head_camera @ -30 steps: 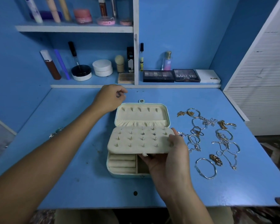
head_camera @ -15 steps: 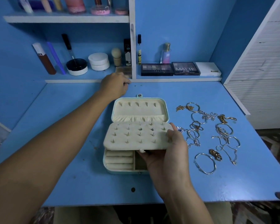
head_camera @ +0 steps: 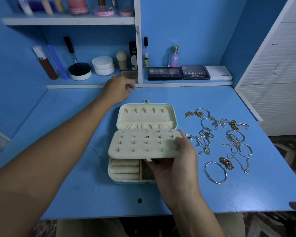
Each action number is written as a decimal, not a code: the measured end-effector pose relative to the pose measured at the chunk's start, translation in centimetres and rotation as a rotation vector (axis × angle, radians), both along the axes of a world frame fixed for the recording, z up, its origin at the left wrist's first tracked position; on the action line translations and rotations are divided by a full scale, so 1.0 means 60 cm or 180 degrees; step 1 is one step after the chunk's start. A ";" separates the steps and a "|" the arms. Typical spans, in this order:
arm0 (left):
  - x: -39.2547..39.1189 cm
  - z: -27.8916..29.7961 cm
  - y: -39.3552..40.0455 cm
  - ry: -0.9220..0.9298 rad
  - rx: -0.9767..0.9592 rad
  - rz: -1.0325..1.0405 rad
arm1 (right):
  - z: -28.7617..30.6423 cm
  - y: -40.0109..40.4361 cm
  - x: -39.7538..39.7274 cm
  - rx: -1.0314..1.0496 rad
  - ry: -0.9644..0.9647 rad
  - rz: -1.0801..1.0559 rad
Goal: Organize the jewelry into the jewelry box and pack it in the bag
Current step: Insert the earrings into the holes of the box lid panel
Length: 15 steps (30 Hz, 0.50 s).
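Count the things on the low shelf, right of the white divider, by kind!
Palettes: 3 (NUDES palette, MATTE palette, white palette)
Perfume bottle: 1
Slim tube with a black cap: 1
Total: 5

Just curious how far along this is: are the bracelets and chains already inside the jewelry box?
No, the bracelets and chains lie loose on the table, right of the open jewelry box.

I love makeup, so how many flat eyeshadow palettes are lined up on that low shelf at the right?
3, side by side: the dark Nudes palette at left, the Matte palette in the middle, and a white Nude palette at right. None seems hidden.
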<state>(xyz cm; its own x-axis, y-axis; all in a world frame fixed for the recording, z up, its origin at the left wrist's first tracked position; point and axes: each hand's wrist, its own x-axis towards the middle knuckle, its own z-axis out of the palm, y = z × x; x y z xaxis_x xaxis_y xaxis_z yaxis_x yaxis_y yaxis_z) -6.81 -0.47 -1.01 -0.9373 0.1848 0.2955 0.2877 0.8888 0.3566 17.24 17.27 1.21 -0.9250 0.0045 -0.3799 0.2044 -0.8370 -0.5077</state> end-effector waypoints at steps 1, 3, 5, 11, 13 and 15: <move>0.000 0.001 0.001 -0.0002 -0.0107 -0.0035 | 0.000 0.000 0.000 -0.0003 -0.0002 -0.0002; -0.001 0.004 0.003 0.0000 -0.0272 -0.0070 | 0.000 0.000 0.000 -0.0025 -0.0025 -0.0008; -0.003 0.009 0.005 -0.0033 -0.0353 -0.0061 | -0.001 0.000 0.000 -0.0047 -0.0043 -0.0005; -0.009 0.015 0.014 -0.0227 -0.0212 -0.0110 | -0.002 0.000 0.000 -0.0083 -0.0009 0.0005; -0.011 0.014 0.018 -0.0278 -0.0165 -0.0049 | -0.002 0.000 -0.001 -0.0085 -0.0020 0.0004; -0.014 0.015 0.020 -0.0342 -0.0112 0.0073 | -0.002 0.000 -0.001 -0.0073 -0.0019 -0.0002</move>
